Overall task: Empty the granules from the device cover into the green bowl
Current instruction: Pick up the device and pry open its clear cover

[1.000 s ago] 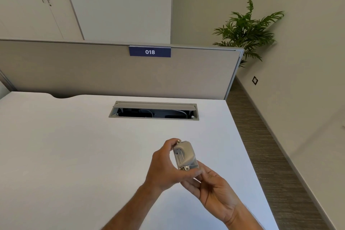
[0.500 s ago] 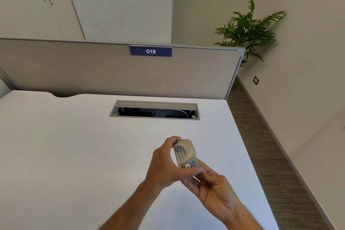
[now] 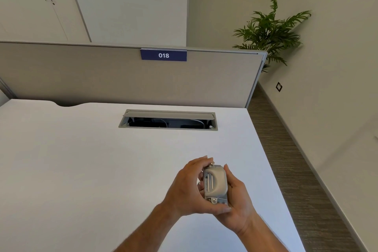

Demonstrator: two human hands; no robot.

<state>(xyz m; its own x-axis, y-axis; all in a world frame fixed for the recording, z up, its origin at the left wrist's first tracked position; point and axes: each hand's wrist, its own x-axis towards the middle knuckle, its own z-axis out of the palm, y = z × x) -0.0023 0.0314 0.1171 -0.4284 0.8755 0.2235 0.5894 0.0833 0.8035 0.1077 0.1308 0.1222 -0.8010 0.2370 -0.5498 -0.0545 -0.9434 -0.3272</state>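
A white desk (image 3: 81, 170) in a plain office corner fills the near view, backed by a grey partition (image 3: 102, 80) with a blue label reading 018 (image 3: 163, 55). Above the desk's near right part, a small grey device cover (image 3: 215, 182) is held upright between both hands. The left hand (image 3: 184, 192) is wrapped round its left side with the fingers (image 3: 201, 161) curled over the top and the thumb pressed under the bottom; the right hand (image 3: 237, 200) is clamped on its right side from below.

No green bowl is in view and no granules can be seen, so the emptying is judged not yet begun: the bowl is still to be found and the cover tipped over it.

The desk's right edge runs just beside the hands, with striped flooring (image 3: 296, 170) below it; anything spilled there would be lost over the edge. Bare desk lies to the left and far side. An open cable slot (image 3: 167, 119) sits further back, well apart from the hands, and a plant (image 3: 270, 30) stands in the far right corner.
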